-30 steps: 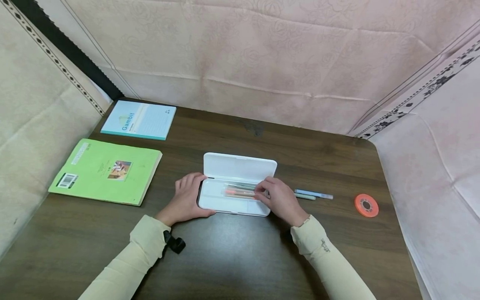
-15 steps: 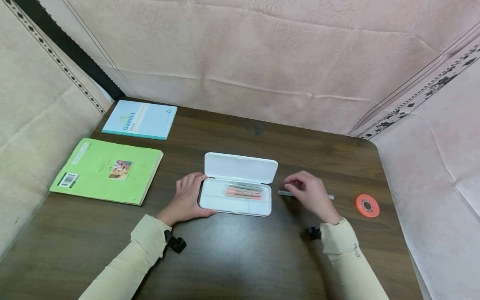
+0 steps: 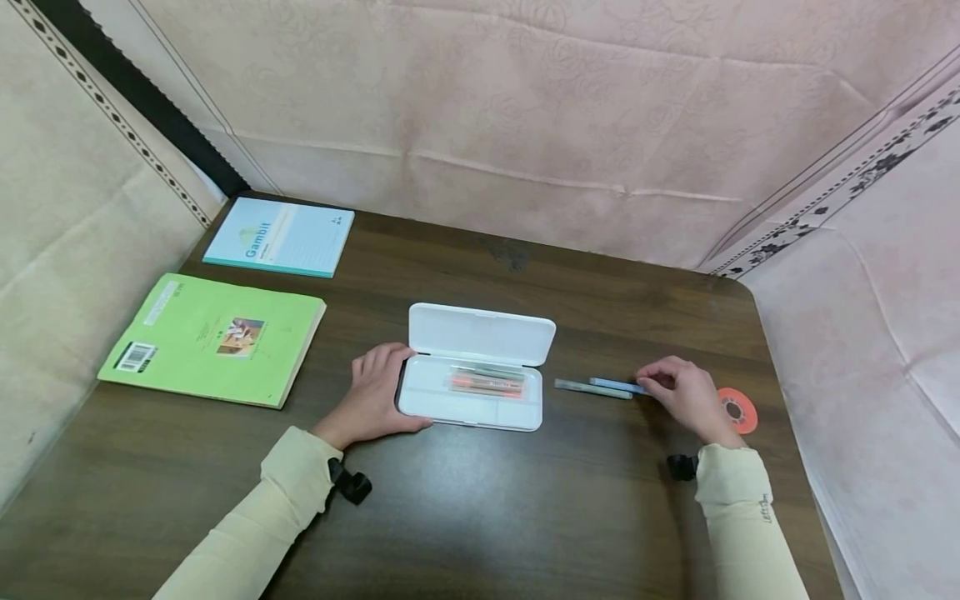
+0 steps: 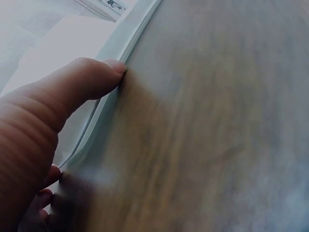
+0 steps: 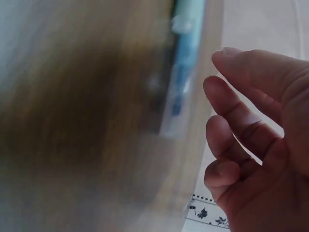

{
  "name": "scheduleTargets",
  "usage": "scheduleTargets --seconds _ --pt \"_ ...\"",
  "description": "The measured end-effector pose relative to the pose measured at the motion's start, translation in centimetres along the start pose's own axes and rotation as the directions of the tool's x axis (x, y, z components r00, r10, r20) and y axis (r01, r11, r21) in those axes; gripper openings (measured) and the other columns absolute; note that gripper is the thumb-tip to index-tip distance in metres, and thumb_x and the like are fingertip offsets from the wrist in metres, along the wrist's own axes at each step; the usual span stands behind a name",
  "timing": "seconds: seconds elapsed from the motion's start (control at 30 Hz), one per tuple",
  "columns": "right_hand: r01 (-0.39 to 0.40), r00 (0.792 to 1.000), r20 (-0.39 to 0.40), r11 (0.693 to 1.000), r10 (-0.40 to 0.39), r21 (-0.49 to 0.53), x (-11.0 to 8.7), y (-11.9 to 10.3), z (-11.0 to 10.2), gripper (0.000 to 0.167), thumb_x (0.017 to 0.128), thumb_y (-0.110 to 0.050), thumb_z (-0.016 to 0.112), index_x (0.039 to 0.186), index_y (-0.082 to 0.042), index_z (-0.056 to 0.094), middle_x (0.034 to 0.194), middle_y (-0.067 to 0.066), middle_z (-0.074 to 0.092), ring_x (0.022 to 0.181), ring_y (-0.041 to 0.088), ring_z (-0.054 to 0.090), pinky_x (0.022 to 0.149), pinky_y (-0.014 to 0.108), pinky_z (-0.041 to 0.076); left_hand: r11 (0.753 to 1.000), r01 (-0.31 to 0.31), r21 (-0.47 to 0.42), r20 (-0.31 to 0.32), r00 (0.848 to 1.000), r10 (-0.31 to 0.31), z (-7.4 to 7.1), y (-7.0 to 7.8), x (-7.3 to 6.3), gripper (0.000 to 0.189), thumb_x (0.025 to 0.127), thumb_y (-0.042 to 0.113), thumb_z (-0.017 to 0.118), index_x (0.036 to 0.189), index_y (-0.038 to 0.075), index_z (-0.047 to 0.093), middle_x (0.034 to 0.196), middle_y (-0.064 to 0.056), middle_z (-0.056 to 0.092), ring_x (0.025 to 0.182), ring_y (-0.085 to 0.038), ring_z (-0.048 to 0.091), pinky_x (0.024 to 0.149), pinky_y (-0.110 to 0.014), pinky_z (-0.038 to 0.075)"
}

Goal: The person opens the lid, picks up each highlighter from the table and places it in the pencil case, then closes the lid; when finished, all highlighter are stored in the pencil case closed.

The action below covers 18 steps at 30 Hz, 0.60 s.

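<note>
A white pencil case [image 3: 442, 410] lies with its lid [image 3: 482, 333] raised, several pens [image 3: 487, 383] inside it. My left hand [image 3: 369, 392] grips the case's left end; in the left wrist view the thumb [image 4: 91, 79] presses along its edge. To the right of the case, a grey-green pen [image 3: 592, 389] and a blue pen [image 3: 615, 384] lie on the table. My right hand [image 3: 686, 398] is at the blue pen's right end, fingers loosely bent. In the right wrist view, a gap shows between those fingertips [image 5: 215, 89] and the blurred pen [image 5: 181, 92].
An orange-red ring-shaped disc [image 3: 738, 410] lies just behind my right hand, partly covered by it. On the left are a green book [image 3: 187, 333] and a light blue notebook [image 3: 300, 242]. Cloth walls [image 3: 525, 125] enclose the table [image 3: 450, 517] at the back and sides.
My right hand has moved right, from the pens in the case, past the grey-green pen, to the blue pen's far end. My left hand has stayed on the case.
</note>
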State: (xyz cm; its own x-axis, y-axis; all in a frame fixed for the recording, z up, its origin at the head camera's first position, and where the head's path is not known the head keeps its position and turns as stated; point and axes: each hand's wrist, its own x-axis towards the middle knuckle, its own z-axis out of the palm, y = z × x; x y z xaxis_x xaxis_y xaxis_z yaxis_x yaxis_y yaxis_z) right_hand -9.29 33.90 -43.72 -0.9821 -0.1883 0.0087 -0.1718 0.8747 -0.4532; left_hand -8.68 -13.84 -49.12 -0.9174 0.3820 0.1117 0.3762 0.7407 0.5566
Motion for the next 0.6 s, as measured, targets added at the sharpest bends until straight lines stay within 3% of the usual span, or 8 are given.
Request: scheduleTargets --seconds 0.23,0.6 --pt "0.029 0.997 0.068 0.998 -0.026 -0.048 -0.19 0.55 0.16 0.008 0.089 -0.013 0.072 0.097 -0.011 0.074 0.097 0.007 0.068 0.089 0.025 0.056 0.077 0.044 0.045 1.0 0.001 0.003 -0.001 1.0 -0.001 0.07 -0.15 0.01 0.098 0.062 0.052 0.086 0.136 0.005 0.041 0.136 -0.019 0.04 0.128 -0.035 0.033 0.097 -0.053 0.022" --pt "0.085 0.995 0.055 0.994 -0.081 -0.07 -0.11 0.68 0.24 0.006 0.087 -0.01 0.074 0.093 -0.01 0.073 0.091 0.006 0.068 0.088 0.027 0.056 0.079 0.046 0.044 1.0 0.02 0.001 0.027 0.999 -0.02 0.02 -0.14 0.06 0.099 0.063 0.054 0.085 0.137 0.006 0.04 0.138 -0.018 0.039 0.129 -0.034 0.032 0.099 -0.053 0.022"
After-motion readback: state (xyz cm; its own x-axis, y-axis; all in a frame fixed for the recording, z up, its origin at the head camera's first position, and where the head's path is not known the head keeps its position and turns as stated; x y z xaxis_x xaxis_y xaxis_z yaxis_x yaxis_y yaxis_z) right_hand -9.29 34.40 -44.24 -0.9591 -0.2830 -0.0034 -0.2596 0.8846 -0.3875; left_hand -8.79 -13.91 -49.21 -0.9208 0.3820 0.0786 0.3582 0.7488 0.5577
